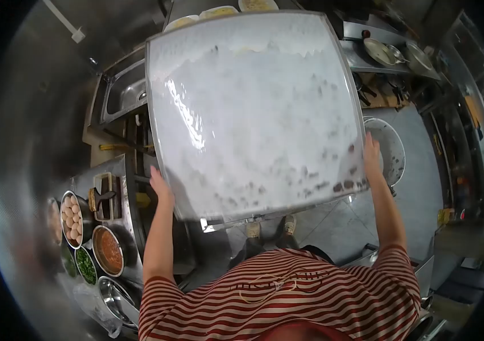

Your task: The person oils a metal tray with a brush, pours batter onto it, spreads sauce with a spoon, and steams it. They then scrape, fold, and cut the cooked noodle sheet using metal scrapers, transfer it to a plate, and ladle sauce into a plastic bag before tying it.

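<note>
Hold the tray level, right of the sink, with left hand and right hand gripping 2 opposite edges. Balance its weight evenly; cannot tell finger placement underneath.

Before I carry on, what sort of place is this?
It looks like a kitchen, probably a commercial one: there's a metal sink, a heap of eggs and pans.

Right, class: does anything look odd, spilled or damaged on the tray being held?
Dark blotches gather unevenly along the near edge of the tray, densest at the right corner, standing out against the pale white layer; filling or stains, I cannot tell.
</note>
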`<act>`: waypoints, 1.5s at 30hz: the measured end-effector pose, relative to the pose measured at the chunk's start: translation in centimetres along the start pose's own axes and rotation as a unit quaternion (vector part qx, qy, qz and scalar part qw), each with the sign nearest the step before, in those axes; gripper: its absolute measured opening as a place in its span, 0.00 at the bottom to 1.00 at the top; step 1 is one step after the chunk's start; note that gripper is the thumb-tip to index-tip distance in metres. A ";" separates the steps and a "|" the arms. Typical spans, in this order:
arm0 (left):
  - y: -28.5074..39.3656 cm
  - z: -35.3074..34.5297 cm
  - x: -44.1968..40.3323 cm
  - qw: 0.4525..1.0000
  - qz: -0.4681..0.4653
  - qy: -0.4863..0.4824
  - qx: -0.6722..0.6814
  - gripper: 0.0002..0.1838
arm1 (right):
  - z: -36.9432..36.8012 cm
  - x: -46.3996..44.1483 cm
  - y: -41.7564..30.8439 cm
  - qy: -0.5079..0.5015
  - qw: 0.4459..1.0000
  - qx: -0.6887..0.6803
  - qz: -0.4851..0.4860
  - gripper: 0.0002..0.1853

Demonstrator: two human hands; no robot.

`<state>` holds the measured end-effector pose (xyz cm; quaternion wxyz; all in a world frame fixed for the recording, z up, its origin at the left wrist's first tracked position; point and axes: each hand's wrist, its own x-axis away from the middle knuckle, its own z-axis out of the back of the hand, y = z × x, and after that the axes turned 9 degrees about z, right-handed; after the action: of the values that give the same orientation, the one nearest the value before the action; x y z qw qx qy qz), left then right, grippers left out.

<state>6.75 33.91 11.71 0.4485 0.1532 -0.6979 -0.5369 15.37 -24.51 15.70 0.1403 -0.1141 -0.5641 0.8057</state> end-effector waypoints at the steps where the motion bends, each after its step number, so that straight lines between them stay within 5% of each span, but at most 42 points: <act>1: 1.4 -1.2 -0.7 0.999 -0.021 -0.024 0.026 0.30 | -0.8 -1.4 0.6 0.027 0.999 -0.021 0.038 0.29; 5: 0.6 -1.2 -1.7 0.997 -0.056 -0.052 -0.019 0.30 | -1.5 -2.5 5.6 0.068 0.997 -0.021 0.029 0.31; 7: -3.0 -0.2 -0.3 0.982 -0.164 0.021 -0.094 0.30 | -0.8 -0.2 9.0 0.031 0.998 0.019 -0.061 0.31; 9: -6.9 1.7 -0.5 0.993 -0.054 0.046 -0.091 0.32 | -1.3 2.1 12.1 0.050 0.997 0.049 -0.044 0.32; 11: -10.4 3.2 0.0 0.956 -0.083 0.085 -0.269 0.34 | -1.4 4.0 14.9 0.065 0.994 0.080 -0.028 0.35; 13: -13.4 4.1 -0.1 0.941 -0.061 0.129 -0.308 0.36 | -1.4 4.8 16.6 0.074 0.986 0.146 -0.021 0.35; 15: -15.0 4.3 -0.5 0.934 0.071 0.142 -0.321 0.37 | -1.2 5.0 17.4 0.036 0.986 0.159 -0.026 0.35; 18: -16.2 3.2 1.2 0.909 0.058 0.167 -0.378 0.36 | -0.8 3.9 20.6 0.016 0.975 0.215 -0.045 0.34; 19: -16.2 2.8 1.7 0.857 -0.003 0.117 -0.501 0.34 | -1.1 3.5 21.6 0.038 0.975 0.211 -0.055 0.33; 21: -14.2 1.4 3.9 0.899 0.046 0.156 -0.406 0.26 | -2.9 5.0 16.1 0.030 0.988 0.123 -0.092 0.30; 22: -12.9 1.4 5.0 0.855 -0.060 0.169 -0.486 0.20 | -3.1 5.3 16.2 0.020 0.981 0.151 -0.122 0.28; 23: -10.7 2.0 6.5 0.868 -0.175 0.112 -0.451 0.16 | -2.6 3.7 20.4 -0.037 0.918 0.394 -0.013 0.26; 24: -10.6 2.7 7.0 0.867 -0.246 0.151 -0.406 0.15 | -3.1 4.1 19.6 -0.050 0.956 0.287 0.046 0.26; 25: -10.4 4.3 7.7 0.857 -0.318 0.180 -0.364 0.13 | -5.0 5.3 14.8 -0.063 0.925 0.375 -0.015 0.25; 27: -6.9 7.4 12.0 0.882 -0.284 0.204 -0.316 0.12 | -6.5 5.2 15.9 0.026 0.889 0.402 0.219 0.25; 30: -6.5 16.3 12.5 0.937 -0.064 0.327 -0.106 0.10 | -13.4 4.6 12.4 -0.011 0.865 0.321 0.386 0.21; 32: -5.4 22.5 13.0 0.926 0.050 0.346 0.141 0.16 | -20.0 6.9 7.3 -0.127 0.952 0.066 0.270 0.18; 35: -4.4 30.1 11.8 0.887 0.047 0.324 0.325 0.26 | -29.9 12.7 -0.5 -0.345 0.917 -0.053 0.195 0.14; 39: -2.8 35.4 8.0 0.897 0.068 0.280 0.334 0.24 | -40.6 29.2 -12.7 -0.573 0.771 -0.175 0.218 0.11; 42: -0.7 35.6 7.6 0.904 0.085 0.237 0.346 0.19 | -46.6 40.6 -19.4 -0.547 0.655 -0.066 0.518 0.14; 45: -1.0 35.1 8.3 0.918 0.010 0.204 0.340 0.22 | -50.7 47.4 -21.3 -0.548 0.575 0.107 0.598 0.18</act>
<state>-25.84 49.29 13.93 0.5077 0.3953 -0.7332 -0.2201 -9.54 43.64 17.45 -0.6984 0.0535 -0.2464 0.6698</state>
